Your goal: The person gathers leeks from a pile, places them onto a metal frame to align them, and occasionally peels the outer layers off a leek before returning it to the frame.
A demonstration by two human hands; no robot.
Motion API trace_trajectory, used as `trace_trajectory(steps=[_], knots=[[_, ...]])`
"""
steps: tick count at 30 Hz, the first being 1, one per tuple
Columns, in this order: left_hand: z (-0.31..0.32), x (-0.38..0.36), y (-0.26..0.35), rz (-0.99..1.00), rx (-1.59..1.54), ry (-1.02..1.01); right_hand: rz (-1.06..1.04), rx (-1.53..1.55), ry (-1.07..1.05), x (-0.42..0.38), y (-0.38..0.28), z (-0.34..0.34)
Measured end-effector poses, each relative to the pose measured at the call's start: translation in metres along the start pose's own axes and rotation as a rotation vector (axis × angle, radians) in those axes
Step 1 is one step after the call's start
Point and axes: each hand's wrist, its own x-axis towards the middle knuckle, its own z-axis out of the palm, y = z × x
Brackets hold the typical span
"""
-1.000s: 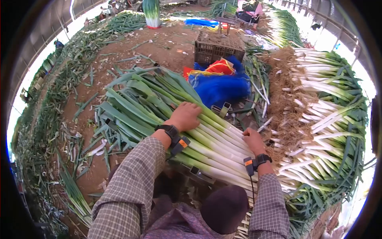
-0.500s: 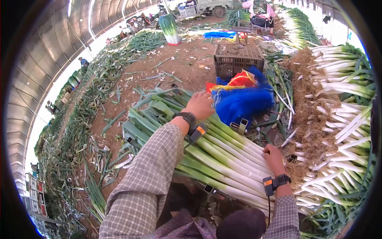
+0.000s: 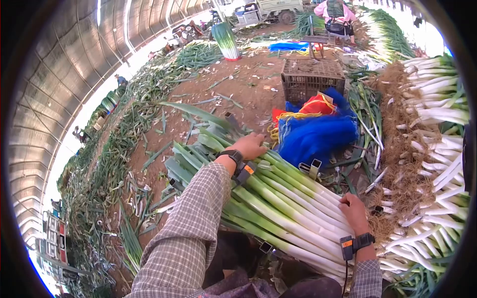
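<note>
A wide layer of green onions [image 3: 293,208] lies across a low metal frame in front of me, white ends to the right, green leaves to the left. My left hand [image 3: 250,145] curls over the far edge of the layer, on the green part of the stalks. Over by the white ends, my right hand [image 3: 354,211] is closed at the far edge, its fingertips pressed round a stalk. One long leaf [image 3: 194,111] sticks out at the upper left. Each wrist wears a dark strap with a small box.
Beyond the frame are blue netting [image 3: 315,131], a red bag [image 3: 318,105] and a brown plastic crate [image 3: 313,79]. Rooted green onions [image 3: 427,174] line the right side. Trimmed leaves [image 3: 114,159] cover the left ground. A tied bundle [image 3: 226,42] stands farther back; a person [image 3: 337,15] is behind.
The whole view has shifted, so the scene sits farther right. My left hand has slid a little toward the leaf ends. A long leaf now juts out at upper left. My right hand stays at the white ends.
</note>
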Motion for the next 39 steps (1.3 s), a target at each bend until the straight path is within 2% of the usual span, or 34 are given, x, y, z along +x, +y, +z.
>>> trace_trajectory(steps=[4,7,10,11,13,16,18,21,24,26,28,30,31,32,34,36,38,39], knots=[[-0.002,0.003,-0.005,0.030,-0.015,-0.089,-0.009,0.029,-0.008,-0.005,-0.002,-0.002],[-0.010,-0.001,0.004,-0.020,0.008,-0.147,-0.018,0.011,0.010,-0.005,0.001,-0.001],[-0.008,-0.006,0.000,0.114,-0.028,0.058,-0.042,-0.016,-0.005,0.003,0.013,0.003],[-0.011,-0.011,-0.010,0.431,0.314,0.058,-0.054,-0.007,0.002,0.005,0.016,0.004],[-0.026,-0.041,-0.002,0.271,-0.044,0.147,-0.030,0.032,-0.048,0.009,0.021,0.003],[-0.079,-0.131,0.004,0.239,-0.023,0.146,-0.038,-0.063,-0.091,0.016,0.023,0.005],[-0.088,-0.192,-0.022,0.246,-0.079,0.296,-0.098,-0.194,-0.116,0.028,0.046,0.006],[-0.091,-0.303,-0.057,0.028,-0.162,0.417,-0.202,-0.421,-0.120,0.055,0.081,0.009],[-0.058,-0.412,-0.101,-0.244,-0.169,0.436,-0.330,-0.701,-0.282,0.054,0.063,-0.009],[-0.015,-0.475,-0.125,-0.364,-0.226,0.539,-0.146,-0.612,-0.311,0.043,0.045,-0.017],[0.022,-0.533,-0.131,-0.497,-0.280,0.525,0.037,-0.586,-0.350,0.019,0.007,-0.027],[0.040,-0.576,-0.109,-0.643,-0.412,0.457,0.108,-0.582,-0.353,-0.008,-0.041,-0.037],[0.055,-0.589,-0.109,-0.628,-0.413,0.464,0.138,-0.576,-0.353,-0.014,-0.057,-0.040],[0.071,-0.600,-0.110,-0.613,-0.410,0.476,-0.075,-0.687,-0.405,-0.001,-0.048,-0.037],[0.106,-0.608,-0.106,-0.564,-0.442,0.478,-0.495,-0.910,-0.511,0.042,0.012,-0.038],[0.135,-0.608,-0.107,-0.496,-0.501,0.462,-0.222,-0.592,-0.484,0.005,-0.056,-0.041],[0.125,-0.600,-0.080,-0.483,-0.535,0.416,0.079,-0.294,-0.421,-0.031,-0.120,-0.032],[0.132,-0.595,-0.078,-0.446,-0.531,0.415,0.067,-0.267,-0.414,-0.039,-0.136,-0.024]])
